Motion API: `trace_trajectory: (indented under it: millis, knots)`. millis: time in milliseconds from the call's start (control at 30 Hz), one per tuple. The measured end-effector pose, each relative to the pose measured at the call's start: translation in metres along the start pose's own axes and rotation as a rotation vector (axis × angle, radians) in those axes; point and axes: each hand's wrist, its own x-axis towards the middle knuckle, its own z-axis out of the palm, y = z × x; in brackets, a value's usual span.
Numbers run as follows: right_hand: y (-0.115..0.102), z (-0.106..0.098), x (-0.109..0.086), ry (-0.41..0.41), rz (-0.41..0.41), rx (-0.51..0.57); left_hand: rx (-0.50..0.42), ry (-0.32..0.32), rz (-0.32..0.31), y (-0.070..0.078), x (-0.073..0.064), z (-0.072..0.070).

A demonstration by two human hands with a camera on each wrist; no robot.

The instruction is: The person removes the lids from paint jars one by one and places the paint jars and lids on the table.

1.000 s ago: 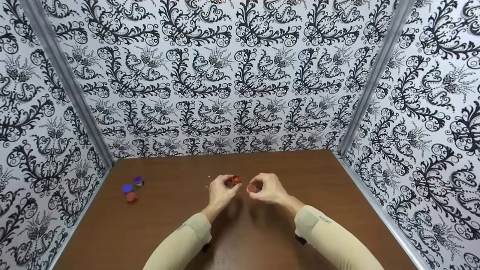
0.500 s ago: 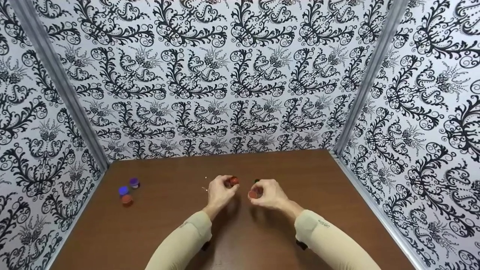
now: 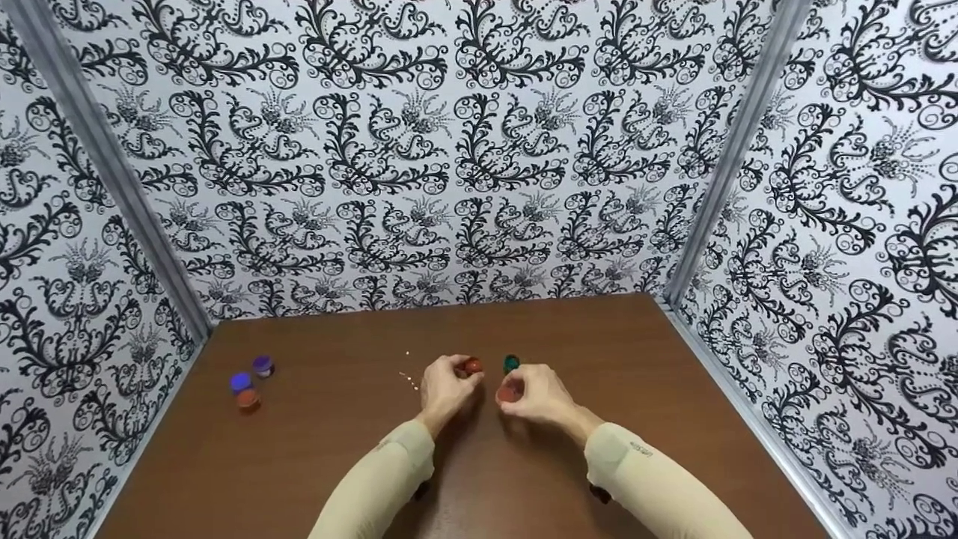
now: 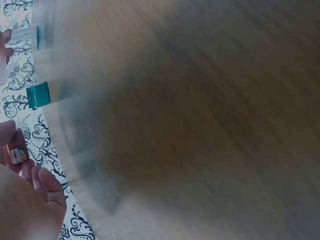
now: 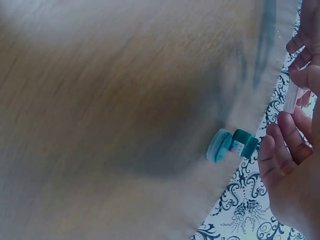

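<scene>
My left hand (image 3: 447, 391) grips a small orange paint pot (image 3: 472, 365), whose label shows in the left wrist view. Between the thumb and fingers of my right hand (image 3: 545, 395) is a round lid (image 3: 509, 393), reddish on its face and clear at the side. The two hands are apart, with the lid a little right of the pot. Just beyond the right hand stands a teal pot (image 3: 511, 364) on the table. Close to it, in the right wrist view, lies a teal lid (image 5: 219, 145). My fingers partly cover the orange pot.
On the left of the brown table (image 3: 337, 449) stand a purple pot (image 3: 263, 365), a blue-topped pot (image 3: 241, 382) and an orange-topped pot (image 3: 248, 401). Small white specks (image 3: 409, 381) lie left of my left hand. Patterned walls (image 3: 419, 150) enclose the table's back and sides.
My right hand has moved nearer to me with the lid, uncovering the teal pot behind it. The left hand keeps the orange pot and has shifted only slightly. The head view has turned a little.
</scene>
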Motion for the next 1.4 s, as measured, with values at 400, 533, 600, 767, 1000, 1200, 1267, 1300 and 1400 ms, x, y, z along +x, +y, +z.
trace_trajectory:
  millis: [400, 533, 600, 767, 1000, 1200, 1267, 1300, 1400]
  knots:
    - [0.008, 0.01, -0.005, -0.045, 0.042, -0.005, 0.063, -0.027, -0.041, -0.01, 0.004, 0.016]
    - [0.007, 0.012, -0.006, -0.036, 0.039, -0.034, 0.089, -0.027, -0.018, -0.012, 0.006, 0.018]
    - [0.006, 0.014, -0.007, -0.037, 0.038, -0.047, 0.108, -0.024, -0.003, -0.013, 0.007, 0.019]
    - [0.005, 0.019, -0.008, -0.045, 0.032, -0.051, 0.152, -0.008, -0.006, -0.016, 0.009, 0.021]
    - [0.006, 0.025, -0.009, -0.055, 0.054, -0.065, 0.203, -0.026, -0.032, -0.015, 0.013, 0.026]
    - [0.007, 0.028, -0.009, -0.042, 0.077, -0.09, 0.234, -0.015, -0.043, -0.017, 0.015, 0.032]
    - [0.007, 0.028, -0.008, -0.042, 0.088, -0.09, 0.25, -0.012, -0.056, -0.017, 0.016, 0.034]
    - [0.008, 0.028, -0.008, -0.044, 0.095, -0.087, 0.254, -0.01, -0.06, -0.017, 0.017, 0.035]
    - [0.008, 0.028, -0.007, -0.046, 0.115, -0.084, 0.269, -0.002, -0.059, -0.014, 0.017, 0.035]
